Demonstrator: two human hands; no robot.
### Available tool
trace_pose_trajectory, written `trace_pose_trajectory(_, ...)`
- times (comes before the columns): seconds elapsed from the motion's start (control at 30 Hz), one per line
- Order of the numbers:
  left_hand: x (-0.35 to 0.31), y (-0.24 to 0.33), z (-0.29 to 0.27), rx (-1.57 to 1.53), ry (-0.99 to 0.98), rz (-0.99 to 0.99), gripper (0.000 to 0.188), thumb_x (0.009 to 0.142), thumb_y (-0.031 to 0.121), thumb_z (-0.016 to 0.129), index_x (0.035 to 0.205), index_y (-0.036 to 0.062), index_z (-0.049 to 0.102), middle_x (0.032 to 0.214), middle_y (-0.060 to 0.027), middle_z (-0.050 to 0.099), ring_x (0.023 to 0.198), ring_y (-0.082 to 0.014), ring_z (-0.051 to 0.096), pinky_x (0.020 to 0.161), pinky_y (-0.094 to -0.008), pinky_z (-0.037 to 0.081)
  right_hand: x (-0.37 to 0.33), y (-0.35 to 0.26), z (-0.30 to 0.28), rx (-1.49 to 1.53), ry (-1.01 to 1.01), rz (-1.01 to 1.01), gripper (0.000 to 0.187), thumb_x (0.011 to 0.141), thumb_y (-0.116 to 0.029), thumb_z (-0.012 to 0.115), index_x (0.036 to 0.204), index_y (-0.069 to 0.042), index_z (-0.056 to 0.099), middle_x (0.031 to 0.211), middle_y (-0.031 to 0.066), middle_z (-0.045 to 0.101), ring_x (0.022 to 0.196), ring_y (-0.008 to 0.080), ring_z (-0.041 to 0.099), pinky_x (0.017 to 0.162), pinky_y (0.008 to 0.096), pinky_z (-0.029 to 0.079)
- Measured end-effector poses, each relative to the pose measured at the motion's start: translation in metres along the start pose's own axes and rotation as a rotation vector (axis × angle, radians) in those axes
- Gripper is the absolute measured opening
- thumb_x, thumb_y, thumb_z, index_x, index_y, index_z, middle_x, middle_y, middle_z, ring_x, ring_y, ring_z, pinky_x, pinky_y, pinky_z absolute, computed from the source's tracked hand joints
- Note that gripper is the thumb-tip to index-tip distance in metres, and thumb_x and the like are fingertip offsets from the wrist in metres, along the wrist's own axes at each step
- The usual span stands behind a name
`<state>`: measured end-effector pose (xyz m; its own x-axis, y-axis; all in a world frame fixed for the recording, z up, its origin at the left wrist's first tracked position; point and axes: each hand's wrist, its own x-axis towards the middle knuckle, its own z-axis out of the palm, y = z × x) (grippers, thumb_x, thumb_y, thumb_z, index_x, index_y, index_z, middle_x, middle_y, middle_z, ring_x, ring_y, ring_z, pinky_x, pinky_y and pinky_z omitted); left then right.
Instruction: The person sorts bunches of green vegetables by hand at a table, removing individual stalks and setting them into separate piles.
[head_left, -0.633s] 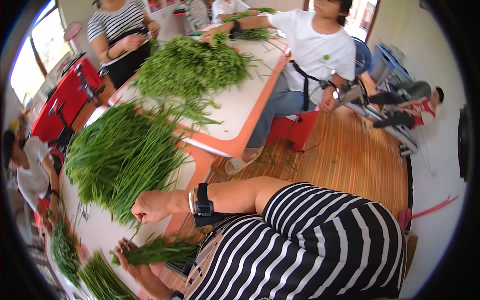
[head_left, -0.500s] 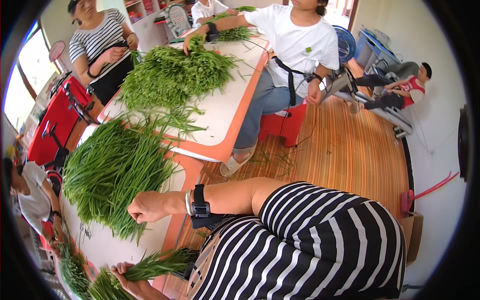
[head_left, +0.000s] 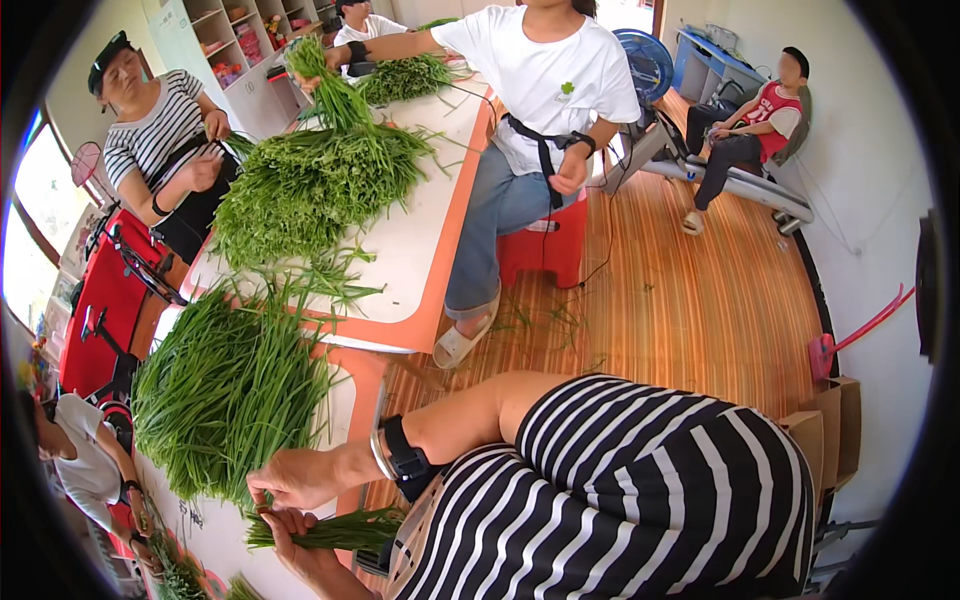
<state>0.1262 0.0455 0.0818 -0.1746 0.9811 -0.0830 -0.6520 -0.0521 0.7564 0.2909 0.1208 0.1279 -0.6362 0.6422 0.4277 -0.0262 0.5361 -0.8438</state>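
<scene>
At the lower middle, my left hand (head_left: 300,550) is closed around a small bunch of garlic chives (head_left: 355,530), held roughly level near my body. My right hand (head_left: 305,478), with a bangle and black strap at the wrist, is closed in a pinch just above the bunch's left end. Thin green stalks show at its fingertips, partly hidden by the fingers. Beyond it, a large heap of long garlic chives (head_left: 225,390) lies on the near table (head_left: 345,400); its closest edge is beside my right hand.
Another heap of greens (head_left: 310,185) covers much of the far table (head_left: 420,270). A seated person in white (head_left: 550,70) holds a bunch above it; a person in stripes (head_left: 160,140) stands opposite. At left, another person (head_left: 95,460) handles greens. A red stool (head_left: 540,250) stands by the table.
My right hand has come down from the chive heap to the bunch. My left hand has moved up and right with the bunch, meeting it. The seated person has lifted a bunch.
</scene>
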Motion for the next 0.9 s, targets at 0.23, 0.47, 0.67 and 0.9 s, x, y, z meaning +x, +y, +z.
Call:
trace_pose_trajectory(0.23, -0.006, -0.005, 0.016, -0.003, -0.09, -0.093, 0.021, 0.1, 0.03, 0.054, 0.103, 0.0096, 0.059, 0.07, 0.0061, 0.044, 0.064, -0.0055, 0.042, 0.065, -0.0229, 0.04, -0.007, 0.006, -0.001, -0.072, -0.027, -0.033, 0.041, 0.087, -0.008, 0.063, 0.124, 0.001, 0.047, 0.073, 0.0188, 0.065, 0.073, 0.0367, 0.067, 0.063, 0.0448, 0.052)
trace_pose_trajectory(0.47, -0.009, -0.002, 0.008, 0.017, 0.032, -0.041, 0.018, 0.1, 0.029, 0.054, 0.101, 0.0111, 0.058, 0.072, 0.0057, 0.048, 0.066, -0.0064, 0.046, 0.068, -0.0246, 0.042, -0.004, 0.009, 0.004, -0.259, -0.196, 0.013, 0.036, 0.081, -0.011, 0.067, 0.113, 0.001, 0.056, 0.088, 0.0184, 0.067, 0.086, 0.0362, 0.065, 0.074, 0.0421, 0.052)
trace_pose_trajectory(0.67, -0.024, 0.019, -0.056, -0.088, 0.043, 0.052, 0.012, 0.1, 0.021, 0.054, 0.1, 0.0103, 0.058, 0.079, 0.0007, 0.058, 0.08, -0.012, 0.058, 0.076, -0.031, 0.05, 0.001, 0.041, 0.026, -0.201, -0.102, -0.243, 0.012, 0.07, -0.009, 0.065, 0.081, -0.005, 0.066, 0.078, 0.0172, 0.067, 0.073, 0.036, 0.065, 0.063, 0.0449, 0.053)
trace_pose_trajectory(0.9, -0.047, 0.037, -0.047, -0.381, 0.033, 0.016, 0.02, 0.103, 0.022, 0.047, 0.091, 0.0076, 0.053, 0.066, 0.0024, 0.034, 0.057, -0.0089, 0.033, 0.061, -0.0261, 0.042, 0.004, 0.06, -0.034, -0.353, 0.071, 0.007, 0.011, 0.085, -0.011, 0.067, 0.095, -0.006, 0.071, 0.07, 0.0054, 0.068, 0.059, 0.0135, 0.063, 0.055, 0.0289, 0.049)
